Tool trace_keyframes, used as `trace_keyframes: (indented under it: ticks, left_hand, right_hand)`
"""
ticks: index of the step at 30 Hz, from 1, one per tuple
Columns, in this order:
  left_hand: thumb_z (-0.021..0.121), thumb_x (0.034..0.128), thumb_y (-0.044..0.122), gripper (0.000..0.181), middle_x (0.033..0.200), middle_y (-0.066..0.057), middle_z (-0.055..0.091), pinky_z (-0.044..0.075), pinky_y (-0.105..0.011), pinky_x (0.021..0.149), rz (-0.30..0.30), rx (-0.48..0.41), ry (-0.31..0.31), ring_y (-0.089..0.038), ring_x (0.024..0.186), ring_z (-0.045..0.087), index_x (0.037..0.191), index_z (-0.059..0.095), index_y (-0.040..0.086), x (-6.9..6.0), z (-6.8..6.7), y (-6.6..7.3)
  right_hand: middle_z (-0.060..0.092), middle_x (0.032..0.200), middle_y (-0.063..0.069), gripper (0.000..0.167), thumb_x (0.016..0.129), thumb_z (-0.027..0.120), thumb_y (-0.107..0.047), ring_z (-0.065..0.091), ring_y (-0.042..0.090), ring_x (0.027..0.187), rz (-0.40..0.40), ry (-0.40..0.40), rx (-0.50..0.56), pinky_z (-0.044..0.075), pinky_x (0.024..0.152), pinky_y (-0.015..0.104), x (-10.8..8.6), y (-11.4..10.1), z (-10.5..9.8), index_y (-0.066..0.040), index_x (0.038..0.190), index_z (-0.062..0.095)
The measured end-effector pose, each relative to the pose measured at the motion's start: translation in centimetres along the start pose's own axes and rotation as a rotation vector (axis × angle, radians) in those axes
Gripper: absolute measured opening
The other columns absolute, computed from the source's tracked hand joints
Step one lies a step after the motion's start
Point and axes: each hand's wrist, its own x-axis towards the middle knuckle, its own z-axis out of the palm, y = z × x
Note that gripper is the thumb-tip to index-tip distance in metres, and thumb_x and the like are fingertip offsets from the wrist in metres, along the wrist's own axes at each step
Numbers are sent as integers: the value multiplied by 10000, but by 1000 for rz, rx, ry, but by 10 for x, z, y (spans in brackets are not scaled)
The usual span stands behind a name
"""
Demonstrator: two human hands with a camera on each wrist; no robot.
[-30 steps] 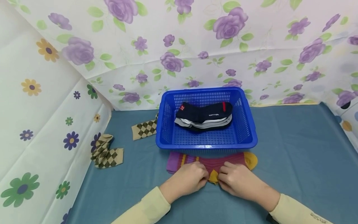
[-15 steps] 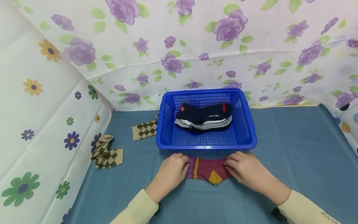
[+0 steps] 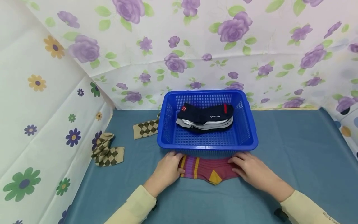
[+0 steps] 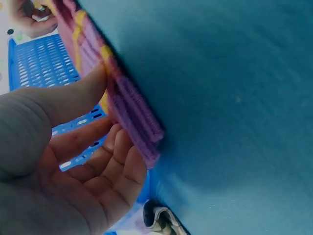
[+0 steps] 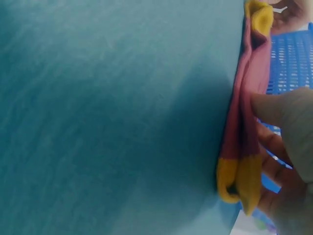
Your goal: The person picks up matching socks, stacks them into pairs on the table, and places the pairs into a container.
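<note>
A pair of maroon socks (image 3: 205,166), one laid on the other, lies flat in front of the blue basket. They have purple and yellow stripes near the cuffs and yellow heels and toes. My left hand (image 3: 167,168) pinches the cuff end; in the left wrist view its thumb is on the near side, with curled fingers against the purple cuffs (image 4: 139,115). At the toe end, my right hand (image 3: 253,170) pinches the socks between thumb and fingers. The yellow toes (image 5: 249,178) show in the right wrist view, though the hand covers them in the head view.
The blue basket (image 3: 207,147) holds a stack of folded socks (image 3: 207,115), dark navy on top with white and grey below. Beige-and-brown argyle socks lie to the left, one crumpled (image 3: 107,152) and one (image 3: 146,129) partly behind the basket. Flowered sheets (image 3: 179,74) hang behind the blue-green cloth.
My hands have moved apart from the middle of the socks, the left to the cuff end and the right to the toe end. The socks' middle is now uncovered.
</note>
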Motion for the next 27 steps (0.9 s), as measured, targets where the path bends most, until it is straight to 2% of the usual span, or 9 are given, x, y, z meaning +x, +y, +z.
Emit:
trace_keyframes:
  ticks: [3,6,10,12,14,17,21,24,27]
  left_hand:
    - [771,769,281,467,1099,-62,623,519,-411,817,-19,-35,-1,-221,1005,591,1181,613,127,-2,-4,-3]
    - [736,802,314,427,1065,-50,639,524,-392,770,-67,-80,53,-195,961,605,1166,613,128,-4,-8,-9]
    - [715,818,343,384,953,-45,638,501,-351,664,-179,-131,162,-159,831,593,1120,616,126,-8,-13,-19]
    - [714,814,363,419,935,-60,627,497,-360,641,-253,-142,188,-175,812,594,1124,605,104,-9,-16,-23]
    - [710,809,397,499,974,-86,624,512,-393,662,-321,-144,180,-211,852,612,1168,579,77,-10,-17,-25]
    - [701,801,446,620,1038,-131,614,515,-438,696,-403,-156,128,-273,911,621,1216,530,18,-10,-16,-27]
    - [692,794,484,728,1145,-168,598,511,-464,757,-448,-210,73,-306,998,613,1282,465,-7,-7,-12,-28]
    - [697,783,498,758,1172,-175,603,511,-473,770,-453,-226,70,-314,1014,615,1299,453,0,-5,-9,-29]
    - [707,765,515,742,1130,-163,633,516,-444,691,-448,-207,70,-293,941,636,1274,481,26,-3,-7,-29]
  right_hand:
    - [603,977,-147,201,810,730,-268,551,32,912,13,25,45,506,780,302,-4,2,-4,-272,1002,673]
    - [616,906,-176,153,791,744,-255,566,-2,846,40,85,62,517,722,277,-8,4,-13,-287,931,691]
    - [646,819,-145,103,789,741,-237,590,15,740,135,123,37,519,638,289,-11,8,-26,-274,875,701]
    - [663,801,-110,84,795,734,-240,601,47,713,204,122,21,510,604,307,-12,10,-30,-260,869,702]
    - [670,791,-75,74,798,729,-235,606,88,703,267,130,17,495,577,320,-14,12,-33,-240,865,698]
    - [663,775,-35,76,788,730,-219,588,135,696,340,173,10,455,550,314,-16,13,-33,-203,850,690]
    - [656,813,48,161,788,728,-234,580,205,728,433,204,22,457,561,366,-15,14,-31,-120,892,685]
    - [648,939,142,329,831,688,-330,607,297,821,525,136,62,487,614,468,-14,15,-31,-63,1022,657]
    - [601,1069,234,551,862,609,-482,594,389,932,594,31,94,482,674,550,-12,15,-30,-24,1169,589]
